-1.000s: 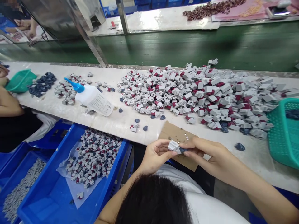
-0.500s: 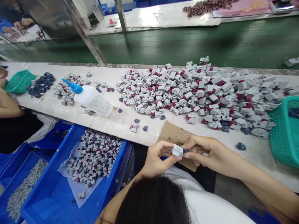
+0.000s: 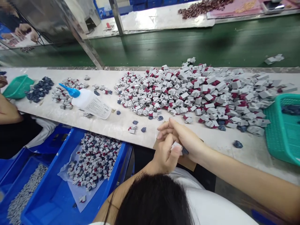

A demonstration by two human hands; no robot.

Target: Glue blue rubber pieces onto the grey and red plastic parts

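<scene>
Pinching a small grey block (image 3: 176, 147) with a dark blue piece (image 3: 185, 151) at its end, the person's left hand (image 3: 166, 156) and right hand (image 3: 185, 135) were close together above a piece of cardboard (image 3: 187, 163) — the right fingers curved over from above, and the left hand held from below. The block was in the air, not resting on the cardboard. On the tabletop (image 3: 254, 157) beyond the hands lay a big pile of grey and red blocks (image 3: 187, 93), with some loose dark blue pieces (image 3: 237, 144) near it. Further left, a plastic squeeze bottle with a blue nozzle (image 3: 87, 101) was lying on its side. A blue crate (image 3: 123, 159) beside the tabletop held many grey blocks with red and blue parts, on a clear sheet. A green basket (image 3: 269, 125) stood at the right — a co-worker's arm (image 3: 8, 112) showed at the far left.
</scene>
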